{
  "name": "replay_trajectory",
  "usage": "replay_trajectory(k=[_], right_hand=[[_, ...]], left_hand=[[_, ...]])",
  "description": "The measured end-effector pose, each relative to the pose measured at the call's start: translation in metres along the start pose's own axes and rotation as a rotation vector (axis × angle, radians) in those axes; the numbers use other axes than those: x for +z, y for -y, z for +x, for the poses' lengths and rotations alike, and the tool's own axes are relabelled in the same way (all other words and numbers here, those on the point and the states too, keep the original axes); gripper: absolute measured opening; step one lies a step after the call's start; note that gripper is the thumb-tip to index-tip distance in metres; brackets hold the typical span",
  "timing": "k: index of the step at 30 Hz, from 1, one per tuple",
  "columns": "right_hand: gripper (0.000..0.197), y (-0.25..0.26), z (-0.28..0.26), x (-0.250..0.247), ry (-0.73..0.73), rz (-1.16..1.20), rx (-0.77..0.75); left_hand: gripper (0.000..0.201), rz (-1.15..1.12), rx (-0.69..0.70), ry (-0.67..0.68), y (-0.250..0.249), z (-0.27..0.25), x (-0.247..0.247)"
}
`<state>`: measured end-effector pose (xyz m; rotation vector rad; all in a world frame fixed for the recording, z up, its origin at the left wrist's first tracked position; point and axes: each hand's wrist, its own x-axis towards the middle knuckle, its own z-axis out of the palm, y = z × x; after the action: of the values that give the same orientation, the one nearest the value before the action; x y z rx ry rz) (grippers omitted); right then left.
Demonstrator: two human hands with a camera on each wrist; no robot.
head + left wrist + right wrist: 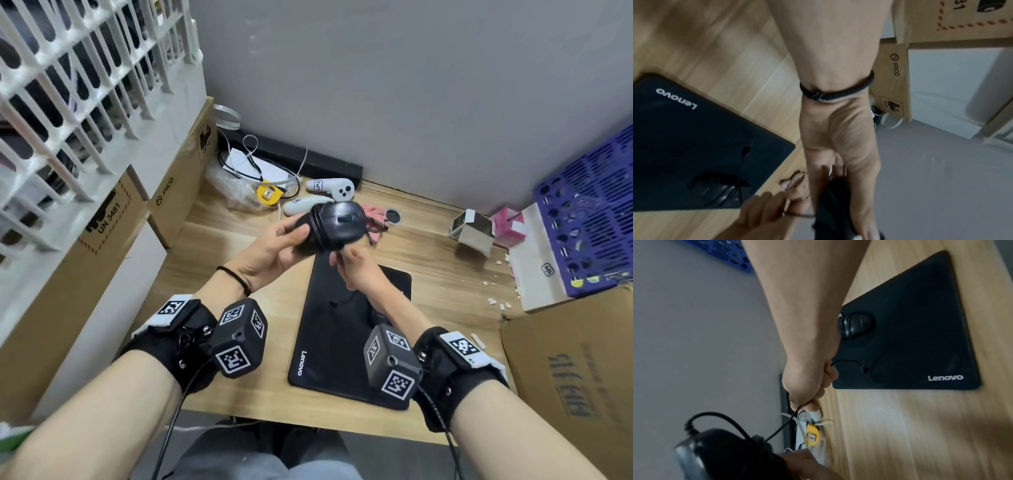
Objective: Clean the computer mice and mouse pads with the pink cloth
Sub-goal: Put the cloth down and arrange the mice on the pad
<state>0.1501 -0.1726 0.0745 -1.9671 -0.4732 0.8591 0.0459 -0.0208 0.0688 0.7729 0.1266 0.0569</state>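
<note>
My left hand (274,246) grips a black mouse (342,224) above the wooden table (219,246), its cord wound round the body. My right hand (356,267) pinches the loose cord (777,430) just below the mouse. A black Lenovo mouse pad (329,342) lies under both hands. On it sits a second black mouse (857,327), also wrapped in its cord; my right forearm hides most of it in the head view. The pink cloth (375,214) lies crumpled on the table behind the held mouse, touched by neither hand.
Two white controllers (330,188), a yellow tape measure (269,195) and loose cables lie at the back. Cardboard boxes (178,192) line the left side. At the right stand a small box (471,228), a pink tissue box (508,222), a blue crate (589,212) and another carton (575,370).
</note>
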Motion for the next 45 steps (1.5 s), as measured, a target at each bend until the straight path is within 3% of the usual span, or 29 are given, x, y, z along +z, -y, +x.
replay_trajectory(k=[2,5,8,11,15,20,23,25,28,31,33,36,40,45], right_hand=[[0.044,-0.004,-0.002,0.007,0.040,-0.076,0.016],[0.046,-0.002,-0.006,0.009,0.156,-0.157,0.024],[0.057,0.009,-0.003,0.005,0.134,-0.121,0.021],[0.064,0.016,0.002,0.000,0.052,-0.179,-0.025],[0.060,0.020,0.006,-0.001,0.052,-0.181,-0.046],[0.056,0.012,0.006,-0.003,0.035,-0.030,0.003],[0.049,-0.004,0.010,-0.002,0.063,0.098,0.058],[0.022,-0.012,0.006,0.003,0.093,0.222,0.042],[0.021,-0.010,-0.005,0.010,0.182,0.398,0.042],[0.021,-0.012,-0.011,0.010,0.302,0.304,0.054],[0.021,-0.016,-0.013,0.008,0.284,0.258,0.093],[0.024,-0.027,-0.013,0.000,0.187,0.223,0.180],[0.030,-0.036,-0.014,-0.015,0.227,0.047,0.258],[0.043,-0.056,-0.003,-0.026,0.157,-0.094,0.301]], left_hand=[[0.046,0.144,0.048,-0.218,-0.003,0.007,-0.001],[0.046,0.627,0.052,-0.481,0.004,0.015,-0.020],[0.046,1.022,-0.015,-0.423,0.010,0.013,-0.029],[0.043,1.145,-0.121,-0.207,0.008,0.006,-0.026],[0.042,1.081,-0.324,0.130,-0.002,0.000,-0.012],[0.060,0.620,-0.324,0.327,-0.012,-0.011,-0.006],[0.082,0.374,-0.307,0.200,-0.012,-0.014,-0.006],[0.088,0.288,-0.242,0.082,-0.007,-0.013,-0.007],[0.078,0.164,-0.169,-0.071,0.005,-0.010,-0.013],[0.057,0.127,-0.151,-0.226,0.016,-0.007,-0.019],[0.042,0.175,-0.170,-0.318,0.022,-0.004,-0.020],[0.049,0.386,-0.219,-0.373,0.031,0.003,-0.017],[0.050,0.589,-0.371,-0.398,0.056,0.014,-0.020],[0.054,0.844,-0.475,-0.354,0.091,0.032,-0.021]])
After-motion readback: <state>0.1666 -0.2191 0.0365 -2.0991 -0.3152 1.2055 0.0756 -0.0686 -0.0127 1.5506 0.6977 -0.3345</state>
